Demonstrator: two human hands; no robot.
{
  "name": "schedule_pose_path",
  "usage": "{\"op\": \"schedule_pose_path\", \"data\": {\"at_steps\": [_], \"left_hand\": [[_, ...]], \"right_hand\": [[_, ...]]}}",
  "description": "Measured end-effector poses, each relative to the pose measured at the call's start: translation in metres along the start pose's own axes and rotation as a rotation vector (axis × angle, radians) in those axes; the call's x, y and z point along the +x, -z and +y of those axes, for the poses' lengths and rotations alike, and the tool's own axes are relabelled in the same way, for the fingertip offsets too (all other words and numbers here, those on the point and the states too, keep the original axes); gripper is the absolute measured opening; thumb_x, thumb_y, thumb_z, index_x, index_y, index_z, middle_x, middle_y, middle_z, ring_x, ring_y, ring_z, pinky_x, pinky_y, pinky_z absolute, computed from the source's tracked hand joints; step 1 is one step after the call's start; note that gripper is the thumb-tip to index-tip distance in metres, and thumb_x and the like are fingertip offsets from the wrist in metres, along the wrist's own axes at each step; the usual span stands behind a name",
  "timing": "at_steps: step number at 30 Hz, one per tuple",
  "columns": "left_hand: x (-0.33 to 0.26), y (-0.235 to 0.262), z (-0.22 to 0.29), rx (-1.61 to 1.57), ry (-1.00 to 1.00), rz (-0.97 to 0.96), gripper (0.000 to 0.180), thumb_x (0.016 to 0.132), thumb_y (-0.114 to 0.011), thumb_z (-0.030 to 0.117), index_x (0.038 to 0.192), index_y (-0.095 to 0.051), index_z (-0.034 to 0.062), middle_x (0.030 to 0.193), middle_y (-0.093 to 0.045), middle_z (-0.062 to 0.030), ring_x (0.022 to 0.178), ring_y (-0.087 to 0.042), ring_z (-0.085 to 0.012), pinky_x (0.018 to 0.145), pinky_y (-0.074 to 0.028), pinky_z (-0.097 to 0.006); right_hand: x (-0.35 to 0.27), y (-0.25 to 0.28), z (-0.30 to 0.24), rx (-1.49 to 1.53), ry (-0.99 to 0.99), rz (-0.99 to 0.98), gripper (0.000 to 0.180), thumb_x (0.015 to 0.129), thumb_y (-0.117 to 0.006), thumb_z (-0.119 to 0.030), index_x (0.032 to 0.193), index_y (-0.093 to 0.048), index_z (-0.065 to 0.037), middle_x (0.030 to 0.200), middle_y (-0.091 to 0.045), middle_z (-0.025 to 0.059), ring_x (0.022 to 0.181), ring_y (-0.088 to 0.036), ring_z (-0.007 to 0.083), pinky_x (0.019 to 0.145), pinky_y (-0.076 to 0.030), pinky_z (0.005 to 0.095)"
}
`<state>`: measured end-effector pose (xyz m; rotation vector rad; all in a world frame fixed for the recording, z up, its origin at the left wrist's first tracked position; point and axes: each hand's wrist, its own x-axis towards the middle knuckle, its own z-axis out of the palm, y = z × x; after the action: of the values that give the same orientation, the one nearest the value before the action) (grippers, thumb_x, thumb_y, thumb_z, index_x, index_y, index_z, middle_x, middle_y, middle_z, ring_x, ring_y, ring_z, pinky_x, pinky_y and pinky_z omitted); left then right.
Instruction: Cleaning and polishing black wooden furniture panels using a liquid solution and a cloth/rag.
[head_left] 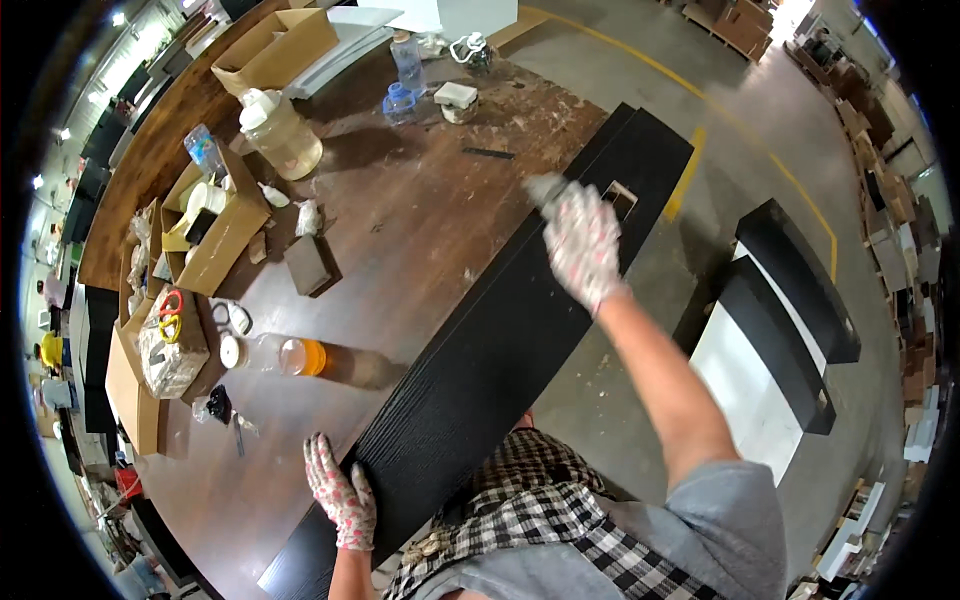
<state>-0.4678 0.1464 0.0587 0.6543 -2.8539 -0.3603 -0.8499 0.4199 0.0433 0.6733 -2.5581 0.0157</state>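
A long black wood-grain board [470, 350] lies slantwise along the right edge of the brown table [400, 250], with a small rectangular cut-out [620, 200] near its far end. My left hand [343, 495], in a red-patterned white glove, rests on the board's left edge near the close end, fingers stretched out and holding nothing. Toward the far end, my right hand [582, 243], gloved alike, is over the board and smeared by motion. A grey cloth [545, 190] shows at its fingertips; the blur hides its exact kind.
An orange-ended clear bottle [280, 355] lies near the table's middle, beside a grey block [309, 265]. A large clear jug [280, 135] and cardboard boxes [225, 235] stand at the left. Black-and-white panels [770, 340] stand on the floor at right.
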Motion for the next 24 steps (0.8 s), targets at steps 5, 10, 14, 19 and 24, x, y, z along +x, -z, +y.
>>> {"op": "schedule_pose_path", "data": {"at_steps": [5, 10, 14, 19, 24], "left_hand": [[-0.004, -0.004, -0.012, 0.061, 0.012, -0.01, 0.059, 0.09, -0.049, 0.017, 0.144, -0.032, -0.0026, 0.143, -0.04, -0.0227, 0.135, -0.034, -0.0408, 0.112, -0.026, -0.049], [-0.003, -0.007, -0.009, 0.058, -0.013, -0.003, 0.058, 0.09, -0.049, 0.016, 0.142, -0.035, -0.0026, 0.142, -0.042, -0.0218, 0.134, -0.036, -0.0408, 0.111, -0.026, -0.049], [0.004, -0.008, 0.0, 0.033, -0.028, -0.01, 0.058, 0.088, -0.051, 0.015, 0.141, -0.037, -0.0021, 0.142, -0.042, -0.0215, 0.134, -0.035, -0.0419, 0.111, -0.026, -0.05], [0.052, -0.021, 0.047, -0.127, -0.171, -0.001, 0.064, 0.079, -0.063, 0.015, 0.138, -0.042, -0.0002, 0.142, -0.041, -0.0217, 0.136, -0.032, -0.0414, 0.113, -0.023, -0.052], [0.102, -0.035, 0.113, -0.049, -0.332, -0.155, 0.067, 0.082, -0.064, 0.025, 0.141, -0.04, 0.0037, 0.144, -0.04, -0.0188, 0.138, -0.029, -0.0377, 0.114, -0.019, -0.052]], "right_hand": [[-0.07, 0.054, -0.073, 0.463, 0.2, -0.166, 0.047, 0.085, -0.058, -0.022, 0.125, -0.057, 0.002, 0.138, -0.05, 0.0165, 0.131, -0.042, 0.0335, 0.108, -0.033, 0.0465], [-0.009, 0.048, -0.013, 0.365, 0.03, 0.025, 0.052, 0.084, -0.065, -0.036, 0.13, -0.055, -0.015, 0.14, -0.045, 0.0093, 0.125, -0.04, 0.0347, 0.103, -0.031, 0.0501], [0.01, 0.001, 0.006, 0.317, 0.129, -0.109, 0.035, 0.086, -0.064, -0.035, 0.115, -0.065, -0.015, 0.128, -0.053, 0.0073, 0.12, -0.044, 0.0313, 0.099, -0.037, 0.045], [-0.006, 0.038, -0.019, 0.566, 0.218, 0.013, 0.021, 0.086, -0.061, -0.026, 0.1, -0.067, -0.011, 0.103, -0.061, 0.0064, 0.098, -0.054, 0.0266, 0.085, -0.043, 0.0417], [-0.096, 0.057, -0.065, 0.469, 0.227, -0.154, 0.026, 0.09, -0.055, -0.026, 0.108, -0.064, -0.01, 0.121, -0.058, 0.0114, 0.121, -0.047, 0.0253, 0.1, -0.039, 0.045]]}}
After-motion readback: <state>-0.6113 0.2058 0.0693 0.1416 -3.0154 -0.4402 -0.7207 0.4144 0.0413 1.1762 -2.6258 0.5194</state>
